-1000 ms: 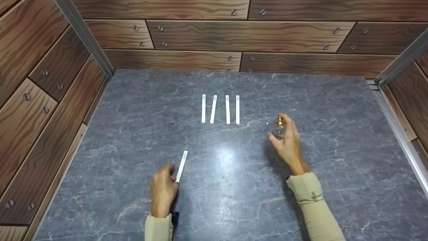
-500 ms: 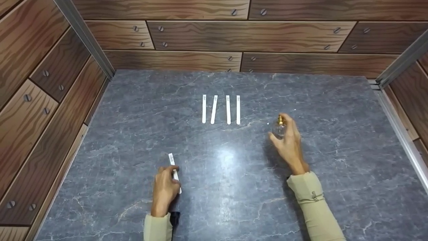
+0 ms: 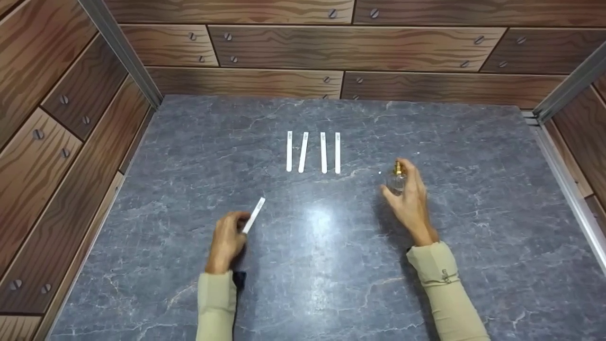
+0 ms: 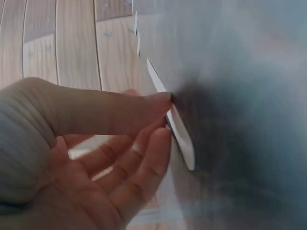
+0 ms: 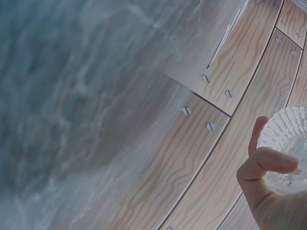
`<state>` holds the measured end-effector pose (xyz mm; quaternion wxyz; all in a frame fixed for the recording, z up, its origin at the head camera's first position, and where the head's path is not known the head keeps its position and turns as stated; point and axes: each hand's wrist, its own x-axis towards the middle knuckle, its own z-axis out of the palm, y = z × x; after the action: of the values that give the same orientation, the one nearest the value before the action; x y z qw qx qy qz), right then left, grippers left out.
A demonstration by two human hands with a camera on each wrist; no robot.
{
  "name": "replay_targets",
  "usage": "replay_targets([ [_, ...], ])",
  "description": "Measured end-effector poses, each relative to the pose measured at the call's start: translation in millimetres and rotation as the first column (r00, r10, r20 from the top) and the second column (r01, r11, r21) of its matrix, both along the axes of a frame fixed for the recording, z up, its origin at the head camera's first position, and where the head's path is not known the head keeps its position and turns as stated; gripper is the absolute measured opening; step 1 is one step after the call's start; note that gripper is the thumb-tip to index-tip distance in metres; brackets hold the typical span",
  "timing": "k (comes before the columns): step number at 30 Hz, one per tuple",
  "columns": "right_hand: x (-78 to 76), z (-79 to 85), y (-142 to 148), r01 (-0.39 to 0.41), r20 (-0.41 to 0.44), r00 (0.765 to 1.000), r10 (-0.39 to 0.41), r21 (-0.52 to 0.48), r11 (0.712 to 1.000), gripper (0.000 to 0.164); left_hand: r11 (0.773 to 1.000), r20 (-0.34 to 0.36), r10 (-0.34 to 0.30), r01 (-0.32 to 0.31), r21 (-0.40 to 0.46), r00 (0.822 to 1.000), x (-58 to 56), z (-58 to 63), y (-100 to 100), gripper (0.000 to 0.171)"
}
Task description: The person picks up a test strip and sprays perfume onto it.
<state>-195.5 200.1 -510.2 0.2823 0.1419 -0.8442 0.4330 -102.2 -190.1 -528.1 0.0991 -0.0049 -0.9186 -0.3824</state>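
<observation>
My left hand (image 3: 227, 242) pinches a white perfume test strip (image 3: 254, 215) between thumb and fingers, left of the table's middle. In the head view the strip's printed end points away and to the right. The left wrist view shows the thumb across the strip (image 4: 181, 136), its rounded end sticking out past the fingers. On the right, my right hand (image 3: 411, 203) grips a clear glass perfume bottle (image 3: 396, 183) with a gold spray top. The right wrist view shows the bottle's ribbed glass base (image 5: 276, 124) with the thumb against it.
Several more white test strips (image 3: 324, 152) lie in a row, roughly parallel, on the grey marbled table (image 3: 213, 142) beyond the hands. Tiny white specks lie close to the bottle. Wood-patterned walls (image 3: 355, 49) with metal corner posts (image 3: 125, 54) enclose the table at the back and sides.
My left hand has moved away from me with the test strip. The strip swung to lean left half a second ago and now leans right again. The right hand and bottle stay nearly still.
</observation>
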Motion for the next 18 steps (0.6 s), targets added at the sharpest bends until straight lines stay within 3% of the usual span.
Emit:
replay_targets([
  [3, -0.2, 0.1, 0.9, 0.002, -0.001, 1.000, -0.002, -0.004, 1.000, 0.066, 0.999, 0.063, 0.017, -0.019, 0.036, 0.998, -7.6, 4.1, -7.1, 0.043],
  [7, -1.0, 0.7, 1.7, 0.002, 0.006, 1.000, -0.002, -0.006, 1.000, 0.066, 0.995, 0.128, 0.094, -0.097, 0.017, 0.987, -1.5, 8.5, -8.5, 0.045],
  [13, -1.3, 0.5, 0.3, 0.004, 0.004, 1.000, -0.004, -0.005, 1.000, 0.066, 0.974, 0.077, 0.218, -0.212, -0.076, 0.973, 7.0, 7.4, -0.4, 0.039],
  [18, -1.2, -0.2, -2.4, -0.022, 0.010, 1.000, 0.022, -0.013, 1.000, 0.066, 0.964, 0.097, 0.255, -0.245, -0.103, 0.962, 7.9, 7.2, 1.3, 0.034],
])
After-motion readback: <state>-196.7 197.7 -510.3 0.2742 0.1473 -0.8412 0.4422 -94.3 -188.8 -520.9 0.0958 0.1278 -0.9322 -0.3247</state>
